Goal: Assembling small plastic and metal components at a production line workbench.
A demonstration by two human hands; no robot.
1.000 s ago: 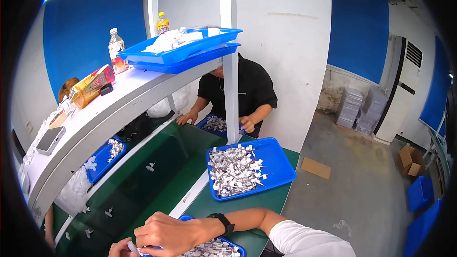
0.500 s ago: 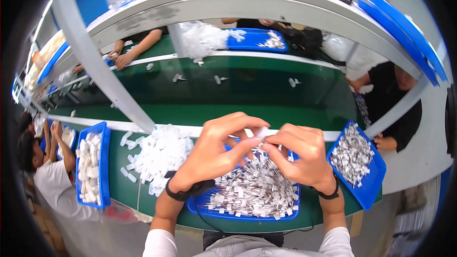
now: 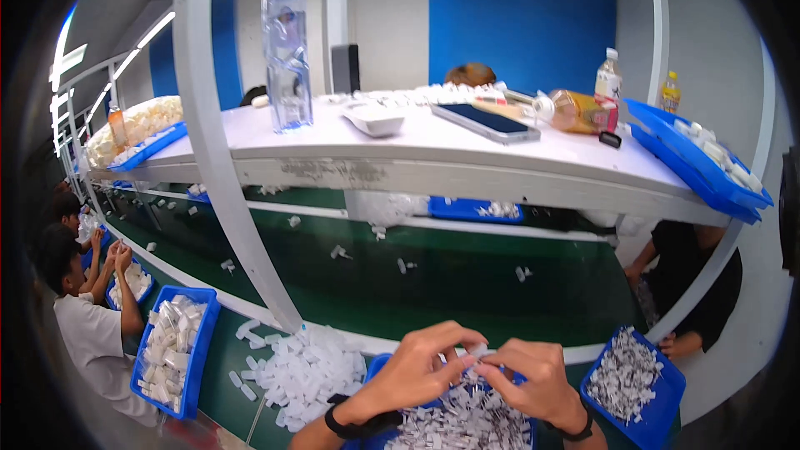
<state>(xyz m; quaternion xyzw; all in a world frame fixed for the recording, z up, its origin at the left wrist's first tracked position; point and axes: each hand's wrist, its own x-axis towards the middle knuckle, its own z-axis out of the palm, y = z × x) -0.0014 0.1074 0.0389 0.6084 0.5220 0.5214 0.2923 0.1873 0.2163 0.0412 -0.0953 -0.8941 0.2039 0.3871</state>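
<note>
Small white piece pinched between both hands, above a blue tray.
Left hand and right hand grip it with narrowed fingers near the white rail; beyond, the green surface gives mostly open room below the shelf.

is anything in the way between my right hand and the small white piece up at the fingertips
Nothing visible: the right hand and left hand both have fingertips at the small white piece, above the blue tray of white parts.
</note>
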